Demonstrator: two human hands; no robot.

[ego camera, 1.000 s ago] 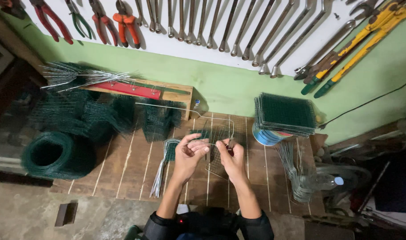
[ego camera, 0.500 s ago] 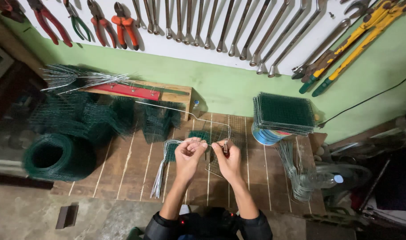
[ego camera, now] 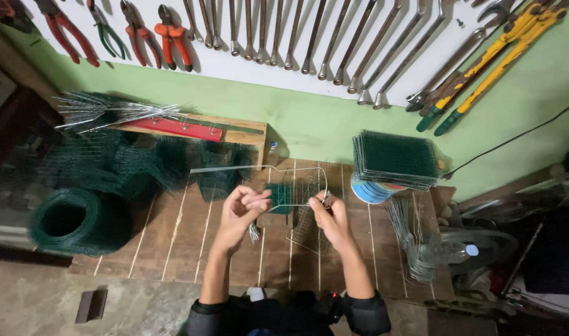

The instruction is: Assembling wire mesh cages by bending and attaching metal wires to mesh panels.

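Left hand: the left hand (ego camera: 244, 205) was curled, fingers pinched on the near edge of a small green mesh panel (ego camera: 278, 198) just above the table (ego camera: 185, 249).
Right hand: the right hand (ego camera: 329, 214) was closed in a pinch around a thin bent wire (ego camera: 297, 169) at the panel's right side; whether a small tool sat in that grip could not be told.
Work piece: the mesh panel sat between the two hands, over the middle of the wooden table — the wire ran from the left, looped over the top of the panel and came down to the right hand.
Progress: judging from how things lay, the wire seemed only partly worked round the panel's edge, its long left end loose and straight — the joining looked under way, not finished.
Done stock: a stack of flat mesh panels (ego camera: 396, 158) rested on a round tin (ego camera: 371, 190) to the right, well apart from the hands.
Raw stock: a roll of green mesh (ego camera: 73, 221) lay at the left edge, folded mesh pieces (ego camera: 135, 162) behind it, and a bundle of cut wires (ego camera: 110, 112) on a wooden jig.
Wall: pliers (ego camera: 172, 37) and spanners (ego camera: 334, 37) hung above.
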